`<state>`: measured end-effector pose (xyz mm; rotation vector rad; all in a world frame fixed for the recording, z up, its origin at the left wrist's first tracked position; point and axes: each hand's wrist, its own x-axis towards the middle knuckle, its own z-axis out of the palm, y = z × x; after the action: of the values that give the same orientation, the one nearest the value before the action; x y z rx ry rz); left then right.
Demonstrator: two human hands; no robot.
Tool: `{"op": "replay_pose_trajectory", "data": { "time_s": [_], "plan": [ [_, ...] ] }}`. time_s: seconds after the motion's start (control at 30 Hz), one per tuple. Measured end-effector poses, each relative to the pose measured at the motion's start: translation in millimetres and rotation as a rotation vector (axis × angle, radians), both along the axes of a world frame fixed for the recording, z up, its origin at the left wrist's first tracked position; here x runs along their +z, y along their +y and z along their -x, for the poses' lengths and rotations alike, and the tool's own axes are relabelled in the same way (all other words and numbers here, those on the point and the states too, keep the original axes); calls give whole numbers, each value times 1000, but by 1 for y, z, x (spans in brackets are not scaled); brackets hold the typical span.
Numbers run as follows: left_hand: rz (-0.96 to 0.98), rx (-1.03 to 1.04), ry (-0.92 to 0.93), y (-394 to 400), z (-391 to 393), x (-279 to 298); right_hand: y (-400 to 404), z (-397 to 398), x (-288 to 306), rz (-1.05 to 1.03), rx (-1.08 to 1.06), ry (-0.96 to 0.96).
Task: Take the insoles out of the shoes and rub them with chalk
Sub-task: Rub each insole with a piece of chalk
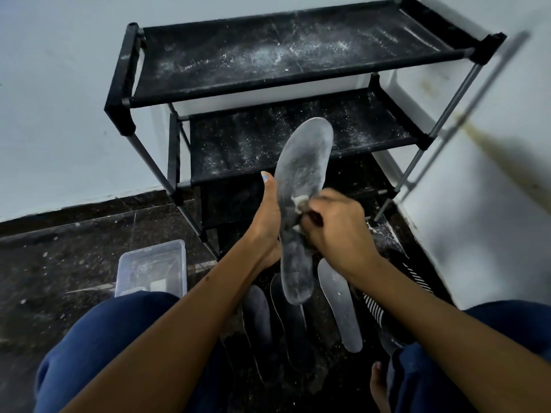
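Note:
A grey insole (302, 174), whitened with chalk dust, stands almost upright in front of me. My left hand (267, 222) grips it by its left edge, thumb pointing up. My right hand (337, 228) pinches a small white piece of chalk (299, 201) and presses it against the insole's middle. On the floor below lie more insoles: a chalk-whitened one (340, 305) at the right and two dark ones (258, 311) (290, 320) beside it. A striped shoe (378, 308) lies at the right, partly hidden by my right forearm.
A black two-tier shoe rack (268, 58), dusted with chalk, stands against the wall ahead. A clear plastic box (152, 266) sits on the dark stone floor at my left knee. White walls close in at left and right. My knees in blue trousers frame the bottom.

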<state>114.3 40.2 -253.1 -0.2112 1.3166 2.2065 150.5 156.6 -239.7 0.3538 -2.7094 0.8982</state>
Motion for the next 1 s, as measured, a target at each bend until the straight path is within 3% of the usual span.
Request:
{"op": "replay_pose_trajectory", "data": {
  "time_s": [0.13,0.3,0.5,0.67,0.83,1.0],
  "plan": [
    [-58,-45,-3,3,-4,-2,3,6,2,36,-112,94],
    [-57,32,-42,-1,1,-7,-9,-8,-1,93,110,13],
    [-149,-12,-77,7,-6,-4,6,15,5,132,-129,134],
    [-117,50,-96,0,1,-6,-11,-6,2,111,106,59],
    [-160,-32,-103,6,-7,-4,11,17,6,109,-118,144],
    [-62,9,-103,-5,-2,-6,-8,-3,-2,142,130,59]
  ]
}}
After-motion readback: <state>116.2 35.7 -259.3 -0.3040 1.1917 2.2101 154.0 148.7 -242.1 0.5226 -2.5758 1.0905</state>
